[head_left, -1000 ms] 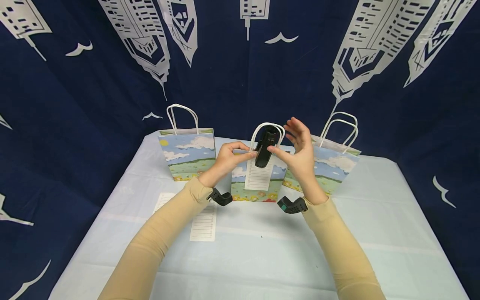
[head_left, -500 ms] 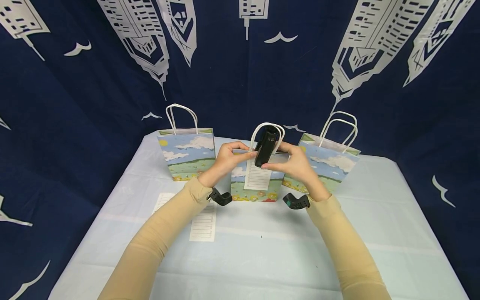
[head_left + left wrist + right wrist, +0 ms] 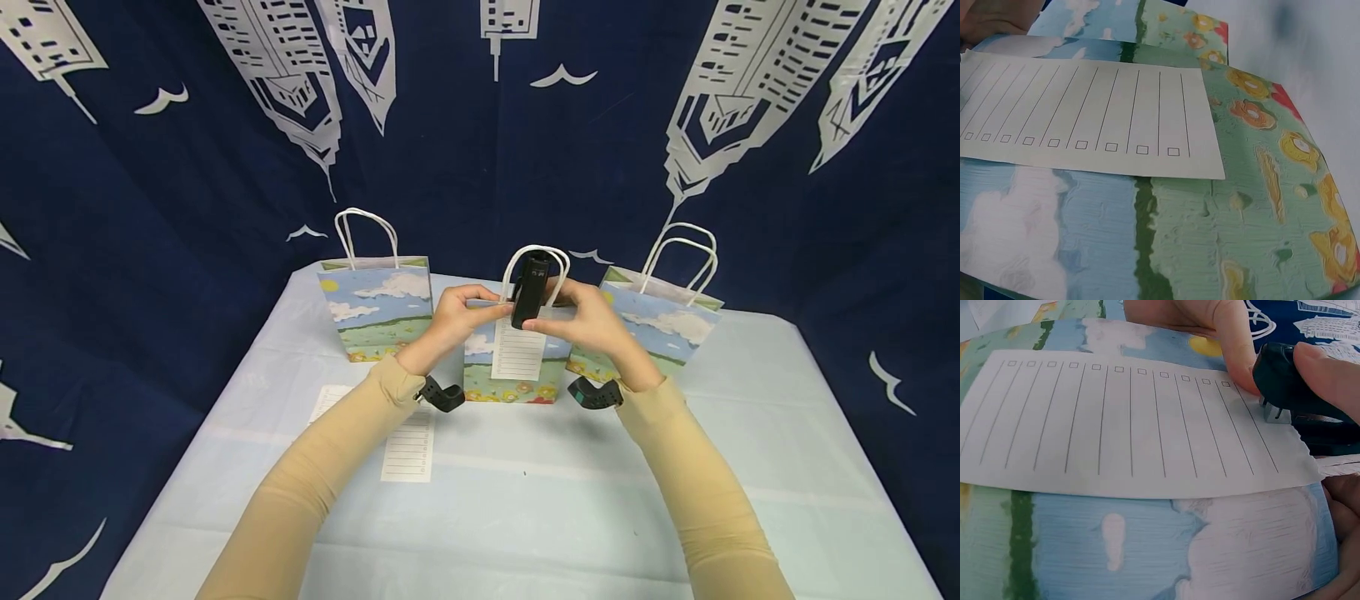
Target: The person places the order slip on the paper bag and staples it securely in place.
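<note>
Gripping black stapler (image 3: pixel 530 290) between thumb and curled fingers of right hand (image 3: pixel 588 318); holding it lengthwise across rim of middle bag (image 3: pixel 478 367), nose over top edge of white checklist (image 3: pixel 517 354); pinching bag rim with left hand (image 3: pixel 459 321), just beside.

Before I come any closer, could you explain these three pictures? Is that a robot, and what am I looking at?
No robot here: just a person's bare left hand and right hand. The wide picture comes from a camera worn on the head; the two close ones come from cameras on the wrists, one each.

On the table stand a left bag and a right bag, both printed with a landscape. Between them, the left hand pinches the middle bag near its top; a lined slip lies against its front. The right hand grips a black stapler at the slip's top. More lined paper lies partly hidden by the left sleeve.
</note>
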`<state>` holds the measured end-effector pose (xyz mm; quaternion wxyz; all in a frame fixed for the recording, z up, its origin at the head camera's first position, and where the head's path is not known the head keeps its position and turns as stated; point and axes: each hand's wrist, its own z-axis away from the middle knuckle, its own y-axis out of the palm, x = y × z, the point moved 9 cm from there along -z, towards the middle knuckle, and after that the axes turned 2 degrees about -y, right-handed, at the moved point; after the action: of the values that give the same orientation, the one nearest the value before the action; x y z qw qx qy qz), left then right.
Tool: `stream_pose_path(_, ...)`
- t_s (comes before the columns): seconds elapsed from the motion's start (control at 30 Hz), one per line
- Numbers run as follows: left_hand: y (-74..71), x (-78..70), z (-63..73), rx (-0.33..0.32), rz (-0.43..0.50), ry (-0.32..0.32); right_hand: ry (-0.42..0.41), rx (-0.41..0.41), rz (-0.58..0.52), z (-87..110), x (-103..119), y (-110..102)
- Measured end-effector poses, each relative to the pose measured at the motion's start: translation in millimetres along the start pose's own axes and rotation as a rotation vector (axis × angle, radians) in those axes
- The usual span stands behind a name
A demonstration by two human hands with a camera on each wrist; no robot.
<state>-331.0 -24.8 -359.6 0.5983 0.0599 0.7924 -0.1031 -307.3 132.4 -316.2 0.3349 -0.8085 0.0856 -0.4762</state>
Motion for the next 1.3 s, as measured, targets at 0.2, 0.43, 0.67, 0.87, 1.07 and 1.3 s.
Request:
stream_pose_path(0.2,1.0,-0.3,0.2,0.003,0.008,-0.011,-0.01,-0.006,-0.02,4.4,20.5,-2.5)
stream_pose_path(0.43,2.4,2.1,-0.6,0.011,0.013,-0.036,-0.016,-0.012,-0.019,8.8,39.4,-6.2)
stream_pose_path(0.67,0.8,3.2,-1.0,-0.004,0.004,-0.054,-0.013,-0.007,-0.04,9.3,37.4,-6.1)
stream_pose_path(0.87,2.2,0.2,-2.6,0.021,-0.025,-0.035,-0.025,-0.023,-0.044,8.7,37.7,-7.6)
stream_pose_path(1.07,6.1,-5.8,-3.3,0.135,-0.071,-0.002,-0.024,-0.029,-0.053,8.3,36.1,-7.5)
stream_pose_path(1.3,15.0,-19.0,-1.9,0.296,-0.097,0.044,-0.047,-0.035,-0.075,8.8,34.3,-7.0)
